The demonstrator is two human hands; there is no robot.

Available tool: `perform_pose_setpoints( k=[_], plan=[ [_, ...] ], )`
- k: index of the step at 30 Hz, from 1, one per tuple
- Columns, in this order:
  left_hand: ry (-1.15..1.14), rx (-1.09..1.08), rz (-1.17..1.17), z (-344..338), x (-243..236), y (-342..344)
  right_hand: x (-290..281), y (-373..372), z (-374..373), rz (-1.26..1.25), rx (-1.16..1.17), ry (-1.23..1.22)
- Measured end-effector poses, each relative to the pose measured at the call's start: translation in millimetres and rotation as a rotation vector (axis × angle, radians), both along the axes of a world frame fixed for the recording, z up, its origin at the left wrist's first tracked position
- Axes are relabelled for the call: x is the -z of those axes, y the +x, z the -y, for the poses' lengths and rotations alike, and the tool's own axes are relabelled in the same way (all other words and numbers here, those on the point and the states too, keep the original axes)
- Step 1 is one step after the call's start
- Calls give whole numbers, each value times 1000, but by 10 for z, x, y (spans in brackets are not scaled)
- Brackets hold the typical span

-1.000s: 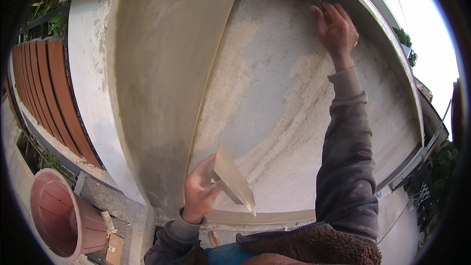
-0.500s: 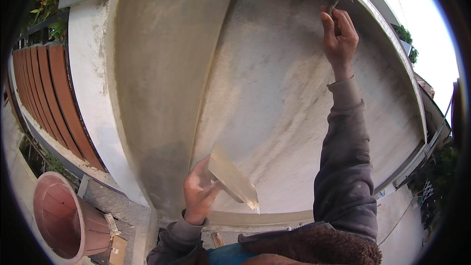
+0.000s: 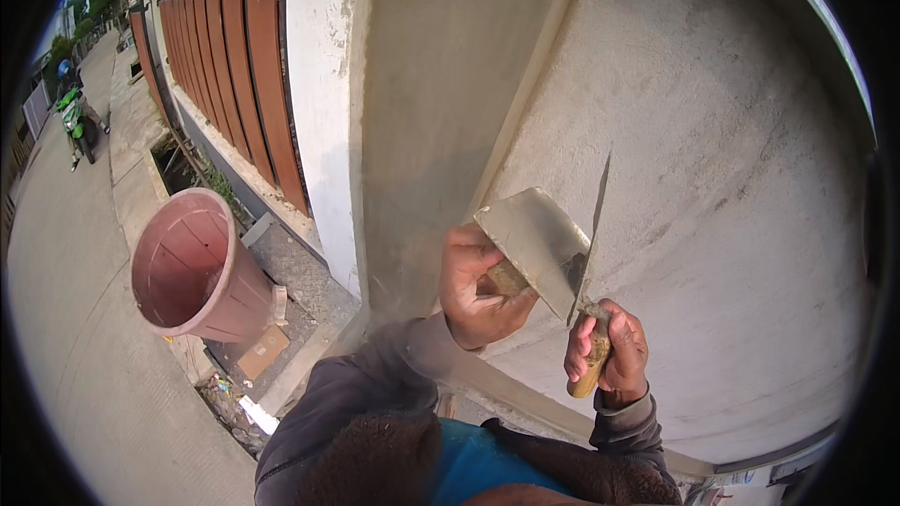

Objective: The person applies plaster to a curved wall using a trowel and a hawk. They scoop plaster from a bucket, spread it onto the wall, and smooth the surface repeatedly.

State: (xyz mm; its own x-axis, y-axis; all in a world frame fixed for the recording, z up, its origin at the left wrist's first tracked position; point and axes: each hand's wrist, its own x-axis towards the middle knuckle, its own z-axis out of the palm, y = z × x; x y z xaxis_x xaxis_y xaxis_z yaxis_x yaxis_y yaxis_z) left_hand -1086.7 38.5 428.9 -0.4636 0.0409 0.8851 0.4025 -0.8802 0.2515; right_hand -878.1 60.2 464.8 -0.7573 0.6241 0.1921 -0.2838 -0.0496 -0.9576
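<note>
My left hand (image 3: 466, 295) is closed around the wooden handle of a flat rectangular plastering trowel (image 3: 530, 239), its metal blade tilted up in front of my chest. In my right hand (image 3: 626, 353) is a pointed trowel (image 3: 592, 367), gripped by its worn wooden handle. The thin blade of this second trowel stands up edge-on, right against the right end of the plastering trowel's plate. A little dark mortar shows on the plate where the two meet. Behind both tools is a rough grey plastered wall (image 3: 722, 197).
A large reddish plastic bucket (image 3: 248, 290) stands on the pavement to my left, with flattened cardboard (image 3: 263, 352) beside it. Beyond are a white pillar (image 3: 319, 84) and a brown slatted fence (image 3: 220, 75). A person on a green motorbike (image 3: 75, 117) is on the road (image 3: 80, 290).
My right hand has come down from high on the wall to beside the plastering trowel, bringing the pointed trowel against it. The view has swung left, showing the road and motorbike.
</note>
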Motion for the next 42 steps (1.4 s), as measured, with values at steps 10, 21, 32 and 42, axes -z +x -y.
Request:
perform_pose_setpoints(
  k=[10, 21, 32, 42],
  plan=[
    [-11, -23, 308, 221, -47, 195, 518, 1040, -112, 339, -154, 62],
    [-8, 303, 468, 972, 219, 0, 630, 999, -353, 226, 96, 871],
    [-25, 23, 344, 1652, 198, 19, 492, 709, -80, 257, -178, 887],
    [-330, -255, 289, 2141, 164, -190, 474, 27, 658, 185, -265, 884]
  ],
)
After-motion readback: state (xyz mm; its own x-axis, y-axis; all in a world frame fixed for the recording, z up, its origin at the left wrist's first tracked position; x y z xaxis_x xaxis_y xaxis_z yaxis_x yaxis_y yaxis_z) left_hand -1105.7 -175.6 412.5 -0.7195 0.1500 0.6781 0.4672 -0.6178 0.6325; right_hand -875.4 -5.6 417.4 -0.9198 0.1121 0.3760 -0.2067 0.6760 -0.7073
